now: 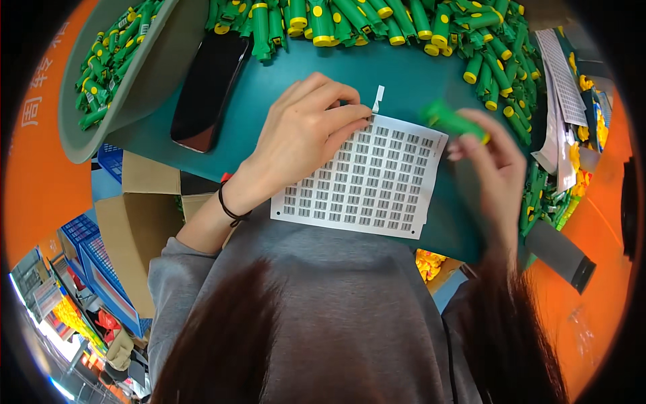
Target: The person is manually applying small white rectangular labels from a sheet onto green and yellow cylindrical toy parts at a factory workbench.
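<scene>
My left hand (pixel 313 121) reaches over a white sheet of small barcode labels (pixel 363 178), thumb and fingers pinched at its far edge. A narrow white strip (pixel 379 97) sticks up just beyond those fingertips; whether they grip it too I cannot tell. To the right of the sheet, my right hand (pixel 494 151) holds a green wrapped roll with a yellow end (pixel 454 121) between thumb and fingers, raised above the table and blurred by motion. The sheet lies partly under my left hand and wrist, close to my body.
Many green rolls (pixel 350 23) are heaped along the far and right sides of the green table (pixel 282 67). A grey basin (pixel 145 67) of similar rolls stands left, beside a black phone (pixel 208 94). Below left is a cardboard box (pixel 128 249); more printed sheets (pixel 562 77) lie right.
</scene>
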`<state>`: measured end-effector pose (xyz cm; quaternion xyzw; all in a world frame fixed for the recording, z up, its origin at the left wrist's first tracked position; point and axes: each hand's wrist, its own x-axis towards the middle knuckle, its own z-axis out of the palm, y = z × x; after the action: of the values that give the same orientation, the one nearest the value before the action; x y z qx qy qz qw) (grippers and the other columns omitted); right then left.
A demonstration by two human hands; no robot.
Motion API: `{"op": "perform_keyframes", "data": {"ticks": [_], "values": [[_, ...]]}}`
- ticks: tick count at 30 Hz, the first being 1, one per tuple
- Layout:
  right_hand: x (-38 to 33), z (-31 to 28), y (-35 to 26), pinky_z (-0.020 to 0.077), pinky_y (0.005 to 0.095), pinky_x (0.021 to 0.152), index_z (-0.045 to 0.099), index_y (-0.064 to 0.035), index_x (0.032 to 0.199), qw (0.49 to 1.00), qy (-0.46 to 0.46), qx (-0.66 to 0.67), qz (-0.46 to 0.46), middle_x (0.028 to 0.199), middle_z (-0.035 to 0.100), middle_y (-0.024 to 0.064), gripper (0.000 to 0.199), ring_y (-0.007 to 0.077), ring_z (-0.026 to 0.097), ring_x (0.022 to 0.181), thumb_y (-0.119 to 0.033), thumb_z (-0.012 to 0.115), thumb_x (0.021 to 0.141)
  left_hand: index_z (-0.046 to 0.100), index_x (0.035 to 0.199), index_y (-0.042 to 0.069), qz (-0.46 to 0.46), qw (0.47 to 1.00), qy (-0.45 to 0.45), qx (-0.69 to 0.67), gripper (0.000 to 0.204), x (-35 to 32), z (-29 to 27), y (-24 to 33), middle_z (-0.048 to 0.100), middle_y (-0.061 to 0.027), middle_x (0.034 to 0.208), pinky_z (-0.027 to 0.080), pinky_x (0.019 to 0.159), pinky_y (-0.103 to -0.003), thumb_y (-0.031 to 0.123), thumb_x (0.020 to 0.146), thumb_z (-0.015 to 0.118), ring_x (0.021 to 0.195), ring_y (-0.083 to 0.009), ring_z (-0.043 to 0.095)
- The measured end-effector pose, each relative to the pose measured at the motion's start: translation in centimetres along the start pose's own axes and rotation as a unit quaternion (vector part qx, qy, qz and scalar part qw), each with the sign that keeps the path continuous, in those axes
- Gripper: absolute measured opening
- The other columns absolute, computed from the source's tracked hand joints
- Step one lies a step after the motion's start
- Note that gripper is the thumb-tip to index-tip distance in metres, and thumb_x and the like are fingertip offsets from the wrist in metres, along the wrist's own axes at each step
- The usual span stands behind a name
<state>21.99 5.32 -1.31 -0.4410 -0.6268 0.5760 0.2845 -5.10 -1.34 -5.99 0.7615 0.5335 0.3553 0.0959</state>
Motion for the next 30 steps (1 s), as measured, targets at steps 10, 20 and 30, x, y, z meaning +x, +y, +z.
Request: {"op": "perform_keyframes", "data": {"ticks": [10,20,30], "values": [[-2.0,3.8,4.8,0.0516,0.0291,0.091,0.054,0.0046,0.124,0.988,-0.034,0.146,-0.031,0.121,0.058,0.0127,0.036,0.0177,0.062,0.104,0.010,0.063,0.090,0.070,0.088,0.006,-0.065,0.987,0.051,-0.135,0.009,1.1,-0.3,1.3,0.066,-0.0052,0.089,0.049,0.072,-0.031,0.008,0.081,0.074,0.086,-0.0206,0.061],[-2.9,4.0,3.6,0.0531,0.0292,0.093,0.056,0.0095,0.122,0.987,-0.023,0.125,-0.104,0.117,0.063,0.0150,0.037,0.0178,0.063,0.107,0.012,0.066,0.086,0.066,0.092,0.001,-0.139,0.922,-0.106,-0.345,0.008,2.5,-0.8,5.3,0.068,-0.0049,0.095,0.048,0.080,-0.027,0.005,0.087,0.071,0.087,-0.0130,0.062],[-3.2,3.7,3.8,0.0559,0.0295,0.091,0.056,0.0100,0.122,0.987,-0.011,0.098,-0.130,0.118,0.064,0.0173,0.039,0.0191,0.066,0.104,0.014,0.066,0.085,0.067,0.092,-0.001,-0.140,0.941,-0.117,-0.284,0.009,2.9,-0.6,5.9,0.068,-0.0057,0.091,0.049,0.079,-0.027,0.005,0.087,0.071,0.084,-0.0132,0.062]]}}
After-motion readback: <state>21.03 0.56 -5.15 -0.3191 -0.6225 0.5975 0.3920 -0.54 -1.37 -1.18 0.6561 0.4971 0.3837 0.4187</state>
